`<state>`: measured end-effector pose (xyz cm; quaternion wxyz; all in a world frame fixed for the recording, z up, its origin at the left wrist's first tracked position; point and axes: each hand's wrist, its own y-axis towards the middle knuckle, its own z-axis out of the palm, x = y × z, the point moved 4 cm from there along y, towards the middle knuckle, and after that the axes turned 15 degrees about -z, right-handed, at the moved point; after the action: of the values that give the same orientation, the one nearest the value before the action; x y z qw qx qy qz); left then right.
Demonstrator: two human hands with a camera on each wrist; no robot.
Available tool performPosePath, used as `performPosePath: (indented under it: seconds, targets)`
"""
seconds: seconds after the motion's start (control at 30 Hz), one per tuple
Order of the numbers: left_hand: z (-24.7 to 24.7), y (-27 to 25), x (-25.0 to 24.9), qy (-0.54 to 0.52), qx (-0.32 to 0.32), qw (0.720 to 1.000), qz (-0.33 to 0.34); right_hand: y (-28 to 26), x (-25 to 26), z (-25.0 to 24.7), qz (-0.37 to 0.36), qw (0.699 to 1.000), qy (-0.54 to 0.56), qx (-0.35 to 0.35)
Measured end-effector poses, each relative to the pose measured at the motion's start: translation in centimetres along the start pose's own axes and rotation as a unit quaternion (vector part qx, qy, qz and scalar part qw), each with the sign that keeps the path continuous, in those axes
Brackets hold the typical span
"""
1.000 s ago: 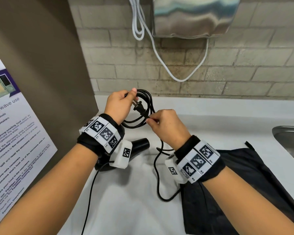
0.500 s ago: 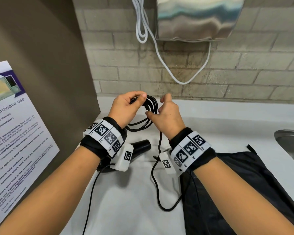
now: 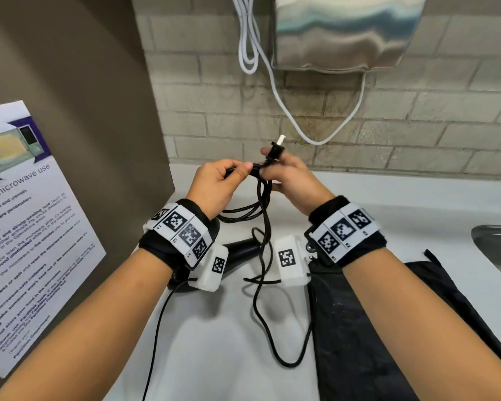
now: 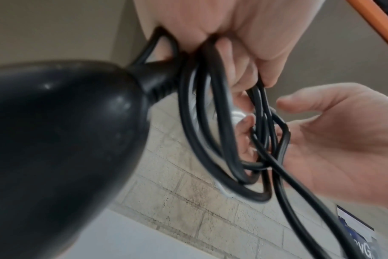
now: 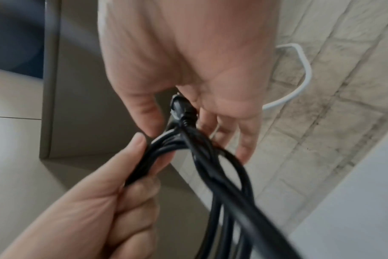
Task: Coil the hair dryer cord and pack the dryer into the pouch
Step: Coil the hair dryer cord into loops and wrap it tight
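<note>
The black hair dryer [image 3: 240, 250] lies on the white counter [image 3: 214, 357], partly hidden under my left wrist; it fills the left of the left wrist view [image 4: 55, 140]. My left hand [image 3: 237, 172] grips the coiled loops of its black cord [image 3: 262, 204] above the counter. My right hand [image 3: 272, 157] pinches the plug [image 3: 275, 150], prongs pointing up, right beside the bundle. In the right wrist view the plug [image 5: 182, 110] sits between thumb and fingers, with the left hand [image 5: 144, 154] clamped on the cord bundle [image 5: 162, 149]. The black pouch [image 3: 359, 328] lies flat under my right forearm.
A slack loop of cord [image 3: 275, 351] trails on the counter between dryer and pouch. A steel wall unit [image 3: 344, 33] with a white cable [image 3: 272, 91] hangs on the tiled wall. A sink [image 3: 498, 250] is at the right, a brown panel with a microwave notice [image 3: 26, 227] at the left.
Both hands have risen. The right hand has carried the plug up and over the bundle, so its prongs now point upward. The left hand keeps its grip on the coil.
</note>
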<state>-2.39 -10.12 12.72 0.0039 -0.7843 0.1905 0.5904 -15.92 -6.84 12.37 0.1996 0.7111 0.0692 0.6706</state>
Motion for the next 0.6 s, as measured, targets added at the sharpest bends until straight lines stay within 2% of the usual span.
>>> performPosePath:
  seconds: [0.3,0.5,0.6]
  targets:
    - [-0.1,-0.4,0.0,-0.024,0.001,1.0,0.003,-0.3,-0.5,-6.5,-0.099,0.979,0.084,-0.16]
    - [0.0,-0.6,-0.2,-0.05,0.028,0.998,0.001,-1.5,-2.6,-10.5,-0.134,0.963,-0.106,-0.21]
    - [0.0,-0.5,-0.1,-0.054,0.032,0.998,-0.01,-2.2,-3.6,-12.3,-0.15,0.94,-0.222,-0.211]
